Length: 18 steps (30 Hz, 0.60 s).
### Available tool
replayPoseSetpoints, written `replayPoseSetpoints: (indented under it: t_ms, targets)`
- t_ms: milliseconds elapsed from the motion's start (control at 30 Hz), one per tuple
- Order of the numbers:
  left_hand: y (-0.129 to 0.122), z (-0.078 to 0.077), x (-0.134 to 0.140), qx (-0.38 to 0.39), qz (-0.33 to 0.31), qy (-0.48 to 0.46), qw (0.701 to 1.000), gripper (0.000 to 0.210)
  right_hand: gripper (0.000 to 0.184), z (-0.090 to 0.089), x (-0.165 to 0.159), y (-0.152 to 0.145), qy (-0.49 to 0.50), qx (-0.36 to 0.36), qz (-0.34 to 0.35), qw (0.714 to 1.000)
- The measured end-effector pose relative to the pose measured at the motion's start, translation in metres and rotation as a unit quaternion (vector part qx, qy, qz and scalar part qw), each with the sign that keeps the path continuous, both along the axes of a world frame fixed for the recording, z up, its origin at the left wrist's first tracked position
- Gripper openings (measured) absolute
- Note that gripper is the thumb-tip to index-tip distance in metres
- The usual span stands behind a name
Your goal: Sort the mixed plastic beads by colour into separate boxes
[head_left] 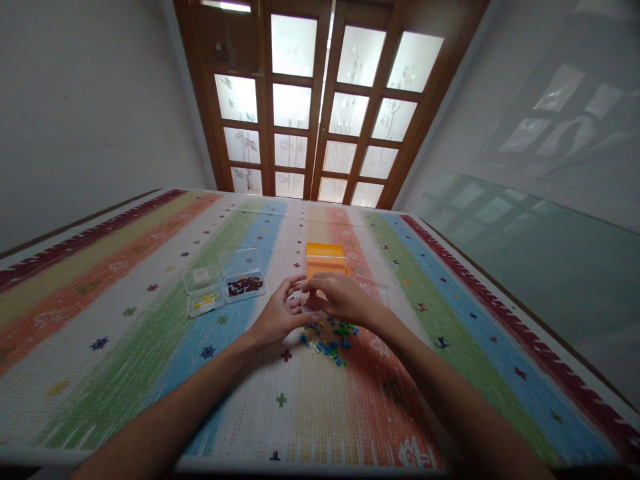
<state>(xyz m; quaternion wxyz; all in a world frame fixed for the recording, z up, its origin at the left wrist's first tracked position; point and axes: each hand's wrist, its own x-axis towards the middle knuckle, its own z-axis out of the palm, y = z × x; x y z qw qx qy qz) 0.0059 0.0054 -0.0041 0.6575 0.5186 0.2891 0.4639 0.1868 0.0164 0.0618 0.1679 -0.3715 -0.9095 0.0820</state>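
Note:
In the head view, my left hand (281,313) curls around a small clear plastic box (303,301), its thumb along the near side. My right hand (340,297) reaches over the same box from the right, fingers bent down and drawn together. Whatever its fingertips hold is too small to make out. Just below both hands lies a loose pile of small toy bricks (327,348) in blue, green and a pale colour. Directly behind my hands stands an orange-yellow box (326,252), its near part covered by my right hand.
Left of my hands, an open clear box (244,285) holds dark red-brown pieces. Beside it, another open clear box (205,303) has yellow pieces. A clear plastic container (377,288) lies to the right. A striped cloth (150,373) covers the table; wooden glazed doors stand beyond.

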Motion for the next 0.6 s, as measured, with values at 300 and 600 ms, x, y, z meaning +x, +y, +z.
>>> replayPoseSetpoints:
  t_ms: [300,600]
  targets:
    - [0.000,0.000,0.000,0.015,0.004,0.007,1.000,0.077,0.019,0.000,0.009,-0.003,0.039,0.005,0.015,0.999]
    - [0.003,0.001,-0.004,0.002,0.018,0.028,0.999,0.083,0.012,0.015,0.034,-0.017,0.100,-0.063,0.017,0.993]
